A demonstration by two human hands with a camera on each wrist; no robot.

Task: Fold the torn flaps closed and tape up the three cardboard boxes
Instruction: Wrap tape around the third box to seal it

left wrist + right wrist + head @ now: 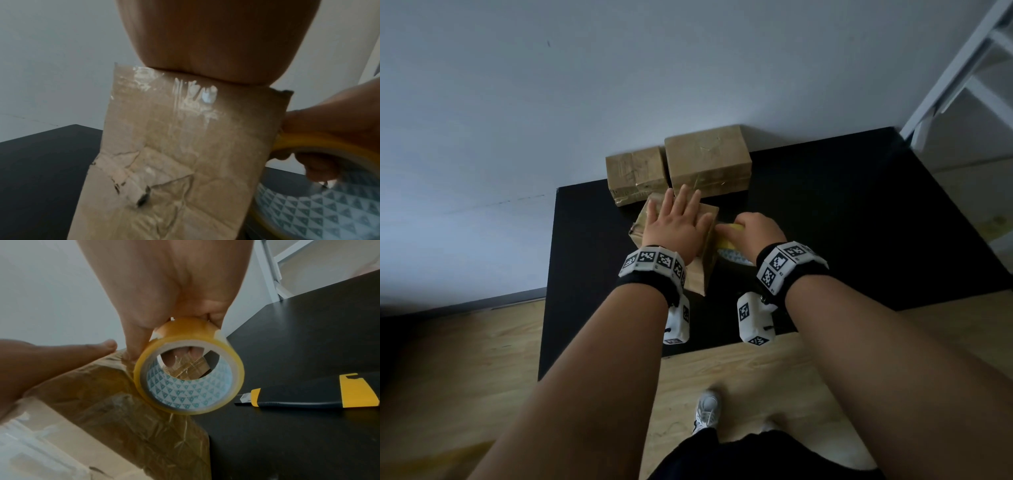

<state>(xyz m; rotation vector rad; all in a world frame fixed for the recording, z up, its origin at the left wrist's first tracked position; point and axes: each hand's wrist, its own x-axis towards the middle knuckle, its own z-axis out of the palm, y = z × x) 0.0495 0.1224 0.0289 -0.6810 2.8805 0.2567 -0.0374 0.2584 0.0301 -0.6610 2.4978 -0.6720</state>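
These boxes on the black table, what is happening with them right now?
A person is taping the nearest cardboard box. The left hand lies flat on its top and presses it down. The right hand holds a roll of yellow tape against the box's right side. Two other boxes sit behind by the wall, with tape already on them. A utility knife lies on the black table.

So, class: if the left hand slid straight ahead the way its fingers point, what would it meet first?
Probably the large box at the back. The left hand lies flat on the near box, fingertips nearly there, though depth is unclear.
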